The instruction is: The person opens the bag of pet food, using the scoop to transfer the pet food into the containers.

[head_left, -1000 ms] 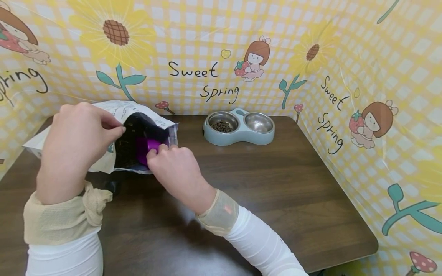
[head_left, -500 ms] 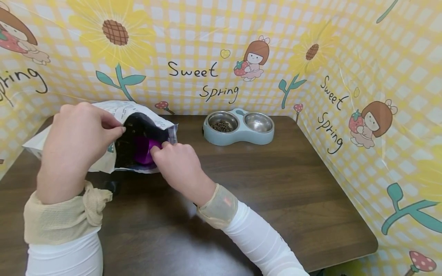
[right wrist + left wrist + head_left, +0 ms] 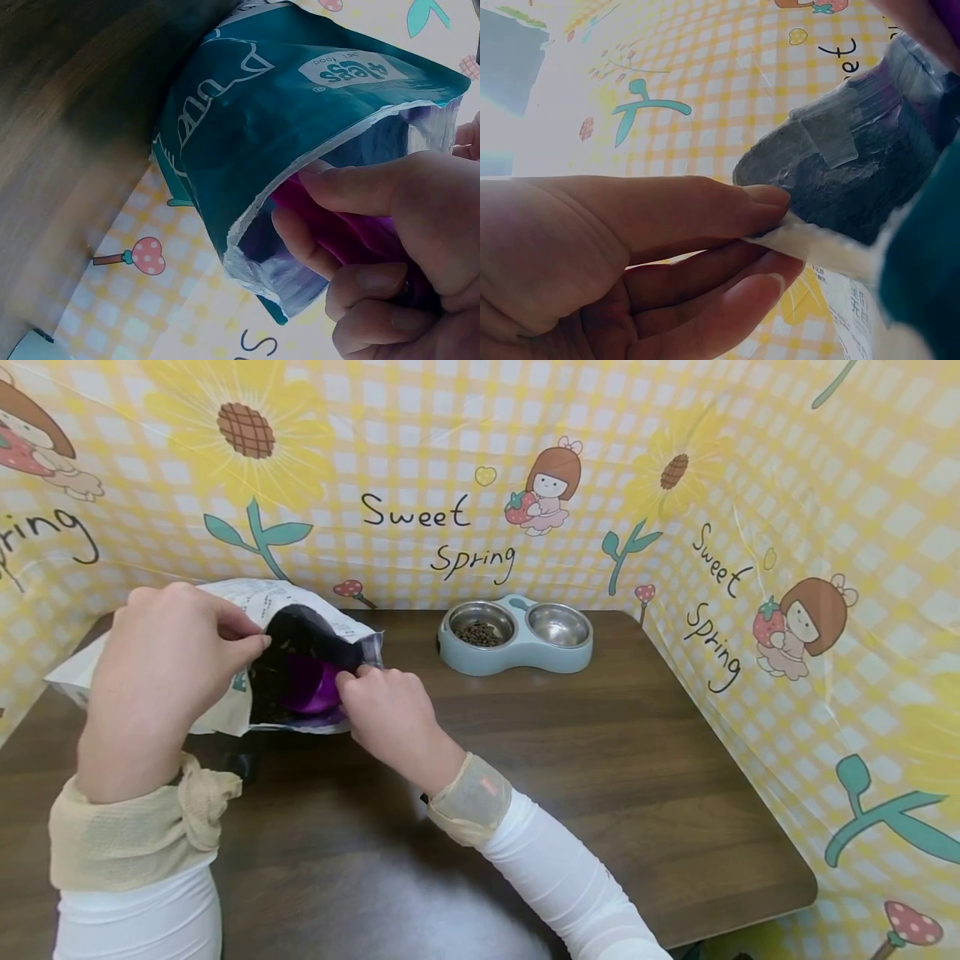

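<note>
A white and teal pet food bag lies on its side on the dark wooden table, its mouth facing me and dark kibble inside. My left hand pinches the upper edge of the bag's mouth and holds it open. My right hand grips a purple scoop that sits inside the bag's mouth. In the right wrist view the fingers curl around the purple scoop just inside the teal bag.
A pale blue double pet bowl stands at the back of the table; its left steel cup holds kibble, the right cup holds nothing. A yellow checked printed sheet walls the table at the back and both sides.
My right hand has pushed the purple scoop a little deeper into the bag, moving up and to the right. The left hand has kept its pinch on the bag's edge.
</note>
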### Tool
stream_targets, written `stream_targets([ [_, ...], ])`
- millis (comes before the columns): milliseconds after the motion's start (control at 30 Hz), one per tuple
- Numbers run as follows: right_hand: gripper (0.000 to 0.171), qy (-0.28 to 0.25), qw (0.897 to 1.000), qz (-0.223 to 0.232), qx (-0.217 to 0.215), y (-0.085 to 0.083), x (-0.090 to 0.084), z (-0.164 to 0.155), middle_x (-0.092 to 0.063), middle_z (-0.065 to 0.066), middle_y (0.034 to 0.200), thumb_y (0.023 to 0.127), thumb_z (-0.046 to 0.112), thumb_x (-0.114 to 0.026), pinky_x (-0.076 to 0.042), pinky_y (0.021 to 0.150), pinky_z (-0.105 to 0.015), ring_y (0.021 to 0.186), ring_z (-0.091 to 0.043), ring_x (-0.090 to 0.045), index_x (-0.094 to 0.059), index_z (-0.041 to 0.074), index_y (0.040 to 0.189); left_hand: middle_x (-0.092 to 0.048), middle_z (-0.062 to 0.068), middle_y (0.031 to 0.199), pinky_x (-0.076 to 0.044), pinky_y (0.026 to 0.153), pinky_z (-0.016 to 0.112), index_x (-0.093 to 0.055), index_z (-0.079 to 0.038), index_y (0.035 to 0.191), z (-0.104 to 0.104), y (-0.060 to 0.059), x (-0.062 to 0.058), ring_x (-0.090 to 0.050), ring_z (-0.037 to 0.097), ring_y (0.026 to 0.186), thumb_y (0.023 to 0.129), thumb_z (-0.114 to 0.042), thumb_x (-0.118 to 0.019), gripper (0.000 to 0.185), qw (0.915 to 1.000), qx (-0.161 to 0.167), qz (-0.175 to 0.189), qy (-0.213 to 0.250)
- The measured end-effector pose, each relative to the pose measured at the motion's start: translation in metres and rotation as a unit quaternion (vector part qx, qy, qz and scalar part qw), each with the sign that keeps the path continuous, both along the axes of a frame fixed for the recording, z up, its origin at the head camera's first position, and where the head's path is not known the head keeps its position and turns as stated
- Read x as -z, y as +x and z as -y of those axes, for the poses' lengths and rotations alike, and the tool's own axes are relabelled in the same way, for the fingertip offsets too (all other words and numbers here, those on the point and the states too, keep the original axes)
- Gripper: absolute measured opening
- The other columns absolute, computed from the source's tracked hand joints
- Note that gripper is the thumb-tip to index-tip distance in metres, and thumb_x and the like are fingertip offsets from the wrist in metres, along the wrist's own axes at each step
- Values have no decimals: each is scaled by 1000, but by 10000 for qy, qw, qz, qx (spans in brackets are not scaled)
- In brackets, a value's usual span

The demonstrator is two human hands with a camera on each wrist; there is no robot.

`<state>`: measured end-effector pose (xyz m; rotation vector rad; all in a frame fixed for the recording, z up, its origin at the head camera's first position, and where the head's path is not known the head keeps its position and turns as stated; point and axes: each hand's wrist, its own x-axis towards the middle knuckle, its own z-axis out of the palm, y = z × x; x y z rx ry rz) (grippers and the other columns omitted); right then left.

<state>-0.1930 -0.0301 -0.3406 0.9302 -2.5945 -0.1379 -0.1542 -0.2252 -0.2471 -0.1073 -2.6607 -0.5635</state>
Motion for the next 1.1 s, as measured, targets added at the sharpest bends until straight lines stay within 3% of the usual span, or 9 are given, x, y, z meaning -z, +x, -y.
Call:
stream_targets([
  [200,13,-144,9999,21,2,-2,1,-2,-78,2,93,104,28,-68,-63,56,-36,70,-18,-76,-74,18,97,-83,18,85,-47,65,60,-87,-7,87,1,0,1,-65,59,79,90,-14,-78,12,10000,-7,32,12],
  [533,26,-357,9977,559,171,-6,-2,-4,-79,2,96,105,44,-70,-64,60,-37,78,-19,-78,-74,17,103,-83,19,91,-48,72,63,-87,-5,95,1,-1,1,-65,63,90,92,-16,-79,14,9998,-105,173,75],
  [1100,27,-599,9937,931,157,-13,-2,-7,-78,1,90,107,43,-68,-64,64,-37,82,-18,-79,-71,16,105,-83,20,92,-48,76,65,-86,-3,98,2,-1,1,-65,64,95,92,-15,-78,15,9998,-130,125,125],
])
